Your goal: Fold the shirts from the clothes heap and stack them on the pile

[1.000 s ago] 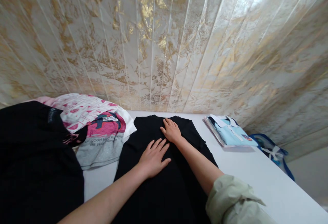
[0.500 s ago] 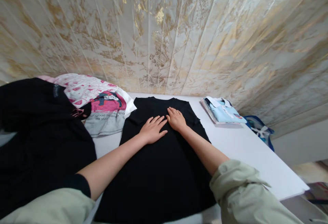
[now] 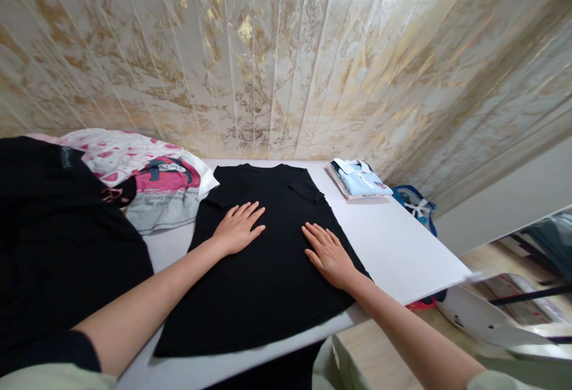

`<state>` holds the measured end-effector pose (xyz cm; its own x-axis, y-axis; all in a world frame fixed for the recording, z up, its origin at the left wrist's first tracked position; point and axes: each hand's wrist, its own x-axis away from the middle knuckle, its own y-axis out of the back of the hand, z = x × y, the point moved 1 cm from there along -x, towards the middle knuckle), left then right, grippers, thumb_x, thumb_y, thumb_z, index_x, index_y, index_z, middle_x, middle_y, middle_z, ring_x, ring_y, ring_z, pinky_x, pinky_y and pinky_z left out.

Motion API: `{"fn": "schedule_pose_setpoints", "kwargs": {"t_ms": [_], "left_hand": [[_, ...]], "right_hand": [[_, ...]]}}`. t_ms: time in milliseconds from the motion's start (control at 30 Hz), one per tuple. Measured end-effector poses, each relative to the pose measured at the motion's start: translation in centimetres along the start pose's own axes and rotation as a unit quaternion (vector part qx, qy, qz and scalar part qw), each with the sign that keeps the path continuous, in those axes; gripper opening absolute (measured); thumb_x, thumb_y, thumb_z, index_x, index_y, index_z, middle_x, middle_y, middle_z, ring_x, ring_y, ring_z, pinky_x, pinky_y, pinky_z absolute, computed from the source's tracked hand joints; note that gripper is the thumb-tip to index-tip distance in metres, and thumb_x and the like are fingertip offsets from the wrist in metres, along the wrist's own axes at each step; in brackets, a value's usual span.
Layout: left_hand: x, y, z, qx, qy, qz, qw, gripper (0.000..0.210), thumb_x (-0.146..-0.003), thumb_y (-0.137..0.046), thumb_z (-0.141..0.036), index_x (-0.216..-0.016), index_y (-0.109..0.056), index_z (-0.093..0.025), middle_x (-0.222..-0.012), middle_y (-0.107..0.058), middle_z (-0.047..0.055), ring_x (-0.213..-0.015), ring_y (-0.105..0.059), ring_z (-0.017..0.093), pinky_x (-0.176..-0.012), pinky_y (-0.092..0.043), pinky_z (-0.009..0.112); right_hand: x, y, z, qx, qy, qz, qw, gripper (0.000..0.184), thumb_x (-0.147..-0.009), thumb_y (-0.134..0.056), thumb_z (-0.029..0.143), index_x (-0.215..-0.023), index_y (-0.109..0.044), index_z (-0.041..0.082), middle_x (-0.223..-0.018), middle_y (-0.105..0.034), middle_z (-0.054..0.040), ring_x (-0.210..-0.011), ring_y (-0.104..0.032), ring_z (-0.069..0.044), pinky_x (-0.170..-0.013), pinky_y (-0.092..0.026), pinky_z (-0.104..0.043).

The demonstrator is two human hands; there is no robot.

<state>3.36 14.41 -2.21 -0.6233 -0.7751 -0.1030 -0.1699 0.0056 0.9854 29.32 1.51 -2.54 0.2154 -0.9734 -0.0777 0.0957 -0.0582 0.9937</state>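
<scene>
A black T-shirt [image 3: 268, 295] lies spread out on the white table [image 3: 393, 253], its neck toward the wall and its hem near the table's front edge. My left hand [image 3: 239, 227] rests flat on the left half of the shirt, fingers spread. Lower down on the right half, my right hand [image 3: 330, 256] also lies flat, with its fingers stretched out. Neither hand grips the cloth. The shirt's short sleeves lie over its sides near the top.
Loose clothes fill the left side: a large black garment [image 3: 58, 247], a white and pink printed one [image 3: 116, 152] and a grey printed one [image 3: 163, 208]. Folded clothes [image 3: 360, 180] are stacked at the back right. Beyond the right edge is a blue-trimmed bag [image 3: 415, 205]. A patterned curtain [image 3: 268, 68] hangs behind.
My right hand has slid from the upper middle of the shirt down and to the right. My left hand stays on the cloth. The view has turned somewhat to the right.
</scene>
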Motion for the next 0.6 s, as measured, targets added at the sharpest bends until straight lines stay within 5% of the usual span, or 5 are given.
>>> {"fn": "schedule_pose_setpoints", "kwargs": {"t_ms": [333, 600], "left_hand": [[7.6, 0.6, 1.1, -0.019, 0.013, -0.013, 1.0, 0.057, -0.095, -0.027, -0.056, -0.146, -0.033, -0.031, -0.156, -0.027, 0.0, -0.143, -0.025, 0.023, -0.115, -0.02, 0.044], [8.5, 1.6, 1.0, 0.001, 0.029, -0.023, 0.999, 0.055, -0.094, -0.034, -0.054, -0.143, -0.039, -0.029, -0.154, -0.032, 0.002, -0.141, -0.029, 0.024, -0.115, -0.022, 0.045]], "right_hand": [[5.5, -0.9, -3.2, 0.041, -0.071, -0.048, 0.995, 0.056, -0.097, -0.03, 0.046, -0.151, -0.019, 0.035, -0.154, -0.028, 0.0018, -0.141, -0.027, -0.02, -0.112, -0.028, -0.043], [2.2, 0.1, -4.8, 0.017, -0.06, -0.06, 0.996, 0.05, -0.094, -0.031, 0.05, -0.14, -0.043, 0.034, -0.143, -0.047, -0.0035, -0.129, -0.045, -0.024, -0.104, -0.038, -0.046]]}}
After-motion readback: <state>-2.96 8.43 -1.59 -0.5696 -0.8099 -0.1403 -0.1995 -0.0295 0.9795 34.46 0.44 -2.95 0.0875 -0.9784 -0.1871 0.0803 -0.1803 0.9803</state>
